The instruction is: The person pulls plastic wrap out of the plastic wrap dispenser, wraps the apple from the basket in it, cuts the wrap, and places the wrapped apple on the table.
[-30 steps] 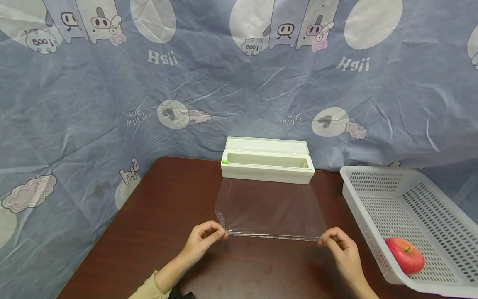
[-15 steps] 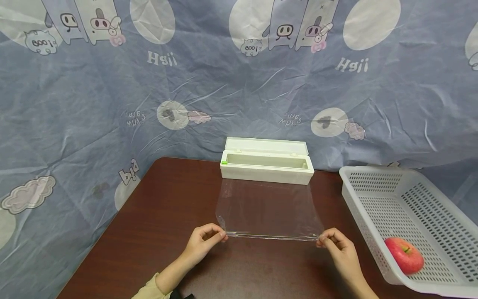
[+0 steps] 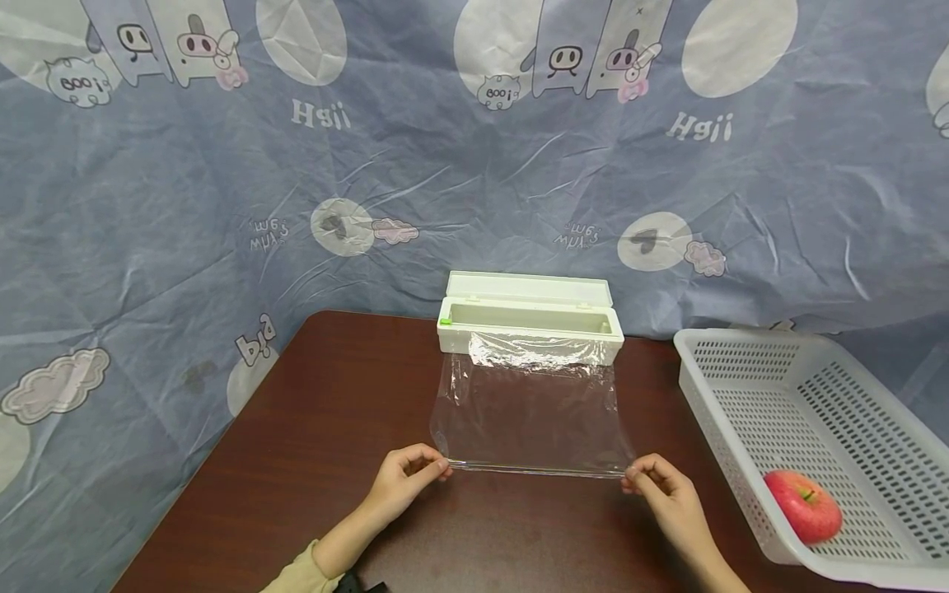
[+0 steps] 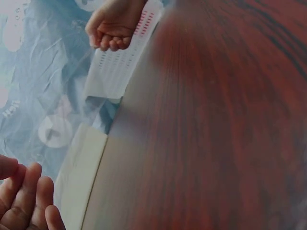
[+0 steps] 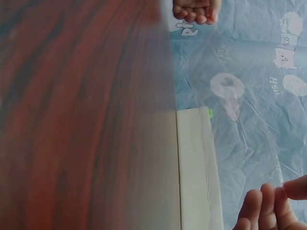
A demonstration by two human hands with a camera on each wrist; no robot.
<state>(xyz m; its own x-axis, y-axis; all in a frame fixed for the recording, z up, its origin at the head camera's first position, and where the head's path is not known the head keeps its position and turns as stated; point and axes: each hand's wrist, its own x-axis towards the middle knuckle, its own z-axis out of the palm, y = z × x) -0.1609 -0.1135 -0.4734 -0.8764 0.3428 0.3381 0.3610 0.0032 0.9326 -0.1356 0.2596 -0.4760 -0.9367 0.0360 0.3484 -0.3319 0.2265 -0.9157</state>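
Observation:
A clear sheet of cling film [image 3: 530, 420] stretches from a white cling film dispenser box [image 3: 530, 346] at the back of the table toward me. My left hand [image 3: 404, 478] pinches the near left corner between thumb and forefinger. At the near right corner my right hand [image 3: 667, 490] does the same. The near edge is drawn nearly straight between both hands, and bright glare shows where the film meets the front of the box. The lid [image 3: 530, 288] of the box stands raised. Each wrist view shows its own fingertips pinched together, with the film barely visible.
To the right stands a white perforated plastic basket [image 3: 730, 445] with a red apple [image 3: 804, 506] in it. A green tab [image 3: 446, 321] sits at the box's left end. Behind the brown wooden table [image 3: 348, 387] hangs a printed grey-blue cloth [image 3: 474, 189].
My right hand has shifted slightly left and nearer, while the left stays almost in place. The film has sagged and lies lower against the box front, where strong reflections now appear.

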